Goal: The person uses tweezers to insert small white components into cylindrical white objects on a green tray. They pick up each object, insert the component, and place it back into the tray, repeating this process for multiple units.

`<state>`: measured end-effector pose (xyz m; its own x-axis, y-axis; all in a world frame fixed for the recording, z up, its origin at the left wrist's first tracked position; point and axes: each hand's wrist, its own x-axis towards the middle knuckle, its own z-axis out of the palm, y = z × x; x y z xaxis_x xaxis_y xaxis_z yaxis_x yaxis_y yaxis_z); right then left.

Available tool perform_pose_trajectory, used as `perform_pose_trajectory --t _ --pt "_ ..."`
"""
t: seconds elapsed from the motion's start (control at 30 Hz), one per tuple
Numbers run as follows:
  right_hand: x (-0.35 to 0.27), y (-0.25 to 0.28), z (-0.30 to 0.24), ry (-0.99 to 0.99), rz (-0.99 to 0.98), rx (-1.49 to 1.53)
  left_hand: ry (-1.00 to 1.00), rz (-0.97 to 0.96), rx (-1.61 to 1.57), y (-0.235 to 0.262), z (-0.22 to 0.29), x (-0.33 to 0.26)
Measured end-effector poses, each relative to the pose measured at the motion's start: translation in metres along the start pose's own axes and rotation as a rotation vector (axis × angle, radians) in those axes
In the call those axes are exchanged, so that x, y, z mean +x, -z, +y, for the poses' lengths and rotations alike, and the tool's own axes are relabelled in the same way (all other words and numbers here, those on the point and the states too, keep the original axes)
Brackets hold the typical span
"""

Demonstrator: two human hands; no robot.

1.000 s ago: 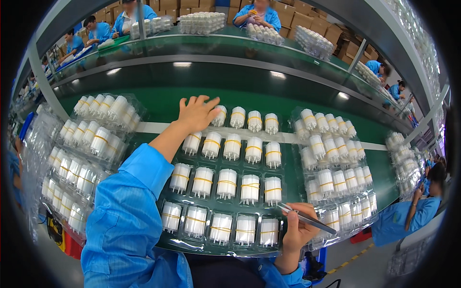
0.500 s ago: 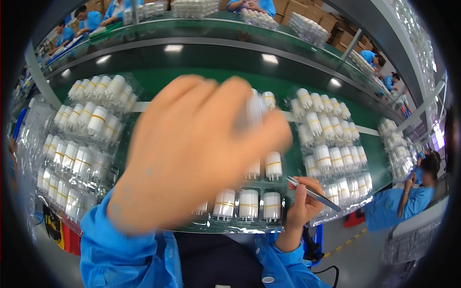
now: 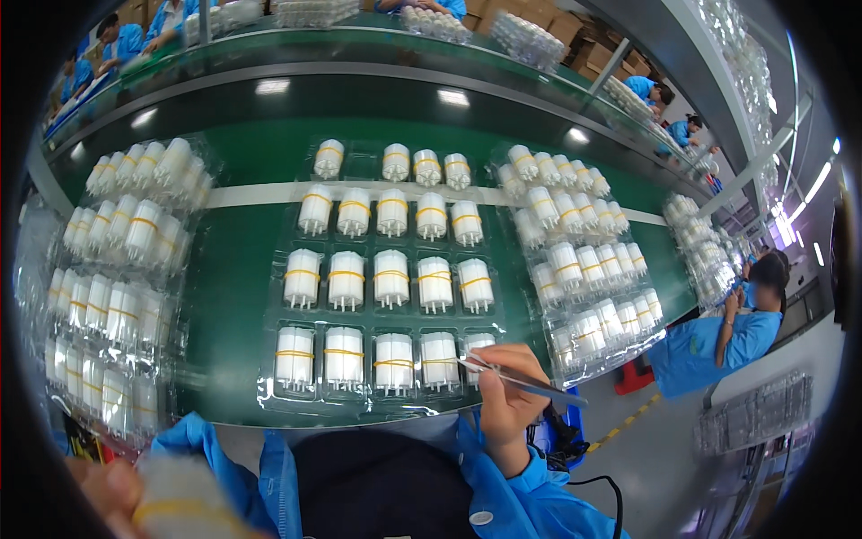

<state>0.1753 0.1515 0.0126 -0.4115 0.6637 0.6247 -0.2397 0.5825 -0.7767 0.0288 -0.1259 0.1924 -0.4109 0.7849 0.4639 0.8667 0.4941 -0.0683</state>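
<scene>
At the lower left edge, my left hand (image 3: pixel 106 490) is closed round a blurred white cylindrical part (image 3: pixel 184 503) with a yellow band, close to the camera. My right hand (image 3: pixel 512 395) grips metal tweezers (image 3: pixel 530 384), their tips pointing left by the near right corner of a clear plastic tray (image 3: pixel 269 386). In that tray stand rows of white cylindrical parts (image 3: pixel 392 278), each with a yellow band round it and short pins at its lower end. One of them, at the near right, is partly hidden behind my right fingers. The tray's far row has a gap after its leftmost part.
Stacked trays of similar parts stand at the left (image 3: pixel 135 225) and right (image 3: pixel 575 260) on the green table (image 3: pixel 233 269). A metal rail (image 3: pixel 359 76) runs along the back. Beyond it, people in blue work; another person (image 3: pixel 718 341) is at the right.
My left hand has moved from above the middle tray down to the lower left, now with a white cylindrical part. The view has shifted right; my right hand still grips the tweezers, nearer the tray.
</scene>
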Motion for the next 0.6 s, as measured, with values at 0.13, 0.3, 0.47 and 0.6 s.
perform_pose_trajectory --t 0.13,0.3,0.47,0.6 --pt "0.004 -0.007 0.005 -0.058 0.133 0.087 0.214 0.296 -0.510 -0.069 -0.005 -0.019" --pt "0.017 -0.021 -0.016 0.039 0.119 0.284 -0.037 0.219 -0.948 -0.165 0.028 0.032" --pt "0.024 -0.050 -0.047 -0.047 -0.153 0.460 -0.049 0.236 -1.205 -0.205 0.044 0.023" --pt "0.024 -0.064 -0.052 -0.084 -0.305 0.453 -0.030 0.242 -1.207 -0.202 0.045 0.023"
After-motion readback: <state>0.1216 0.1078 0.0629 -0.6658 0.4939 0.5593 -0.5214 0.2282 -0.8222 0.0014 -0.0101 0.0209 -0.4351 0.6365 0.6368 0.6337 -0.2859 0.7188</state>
